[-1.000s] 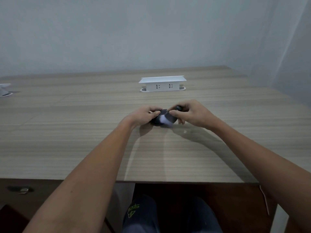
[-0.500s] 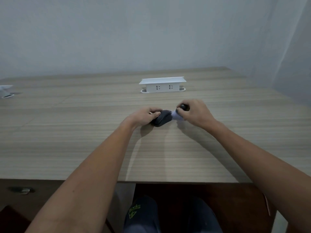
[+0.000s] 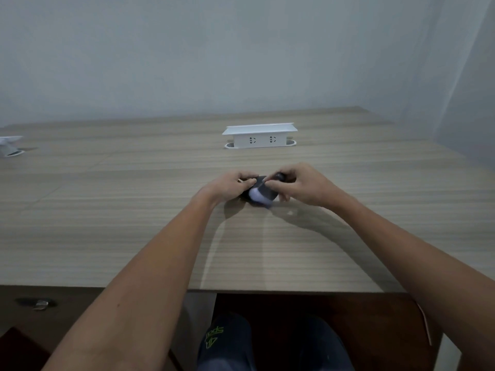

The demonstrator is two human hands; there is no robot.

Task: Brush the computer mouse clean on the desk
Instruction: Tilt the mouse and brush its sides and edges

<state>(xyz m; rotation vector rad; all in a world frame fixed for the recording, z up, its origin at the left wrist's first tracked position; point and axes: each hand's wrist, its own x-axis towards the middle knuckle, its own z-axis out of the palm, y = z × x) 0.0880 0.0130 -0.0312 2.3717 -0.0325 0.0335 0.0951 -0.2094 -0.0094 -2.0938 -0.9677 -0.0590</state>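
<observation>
A dark computer mouse [image 3: 263, 189] lies on the wooden desk [image 3: 134, 210] in the middle. My left hand [image 3: 227, 186] grips its left side and holds it in place. My right hand [image 3: 302, 186] is closed on a small brush with a dark handle [image 3: 281, 176]. The brush's pale bristles [image 3: 255, 194] lie blurred across the near side of the mouse. Much of the mouse is hidden by my fingers and the bristles.
A white pop-up socket box [image 3: 259, 136] stands on the desk behind the mouse. Another white desk fitting [image 3: 9, 145] sits at the far left edge. The desk's front edge [image 3: 294, 291] runs above my knees, and a wall closes in on the right.
My right hand has swept the brush from the mouse's right end back across its near side. My left hand has stayed on the mouse.
</observation>
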